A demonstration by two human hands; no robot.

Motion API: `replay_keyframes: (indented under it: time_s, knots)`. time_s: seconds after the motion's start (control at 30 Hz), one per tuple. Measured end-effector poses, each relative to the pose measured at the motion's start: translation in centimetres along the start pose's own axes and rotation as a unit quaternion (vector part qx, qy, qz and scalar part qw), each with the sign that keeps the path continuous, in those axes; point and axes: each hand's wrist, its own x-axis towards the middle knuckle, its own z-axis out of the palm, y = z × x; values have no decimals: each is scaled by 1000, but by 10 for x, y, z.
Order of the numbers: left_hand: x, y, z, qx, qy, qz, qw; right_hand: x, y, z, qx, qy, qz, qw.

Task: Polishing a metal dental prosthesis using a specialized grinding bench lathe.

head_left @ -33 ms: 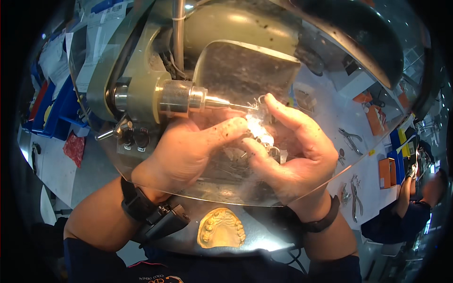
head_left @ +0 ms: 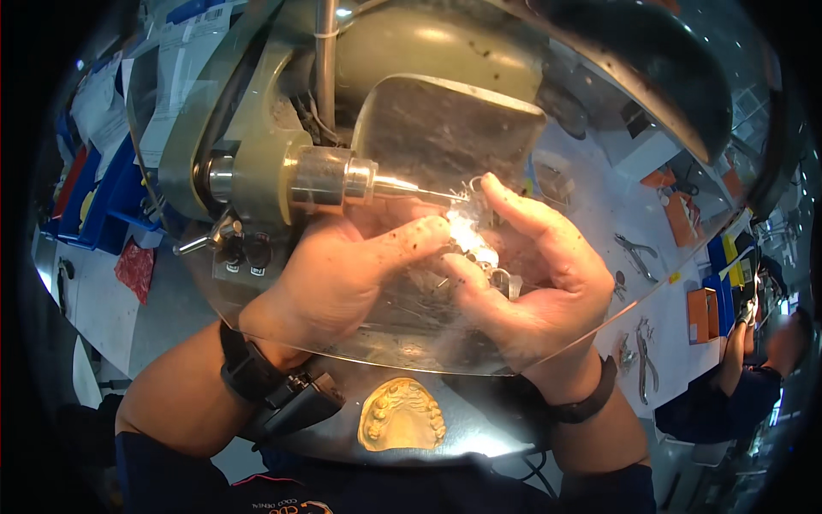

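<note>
Under a clear shield, both my hands hold a shiny metal denture framework (head_left: pixel 469 236), its middle washed out by glare. My left hand (head_left: pixel 360 257) pinches its left side, thumb on top, with the other fingers mostly hidden. My right hand (head_left: pixel 548 265) grips the right side between thumb and forefinger; a small curved metal loop shows by the forefinger tip. A thin bur on the spindle (head_left: pixel 398 186) of a bench lathe (head_left: pixel 265 171) reaches the framework's upper end. Below the shield, a yellowish dental cast (head_left: pixel 401 415) lies on the bench.
The clear shield's edge (head_left: pixel 402 364) crosses above my wrists. Pliers (head_left: pixel 646 364) and other pliers (head_left: pixel 635 254) lie to the right. Blue bins (head_left: pixel 111 197) and a red packet (head_left: pixel 134 271) are on the left. Another person (head_left: pixel 736 377) works at the far right.
</note>
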Motion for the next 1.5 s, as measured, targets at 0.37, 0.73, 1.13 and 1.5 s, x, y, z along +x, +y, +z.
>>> replay_keyframes:
  time_s: [0.37,0.73,1.13,1.5]
  knots:
    - [2,-2,5,-36,-12,21,999,2,-1,-3,-5,-4,3,1000]
    - [3,-2,5,-52,29,34,998,8,4,0,-16,8,-32,999]
    - [0,4,6,-88,18,29,995,12,-1,0,-57,-18,-29,998]
    - [1,-2,4,-68,39,29,996,10,-3,1,-4,-5,17,1000]
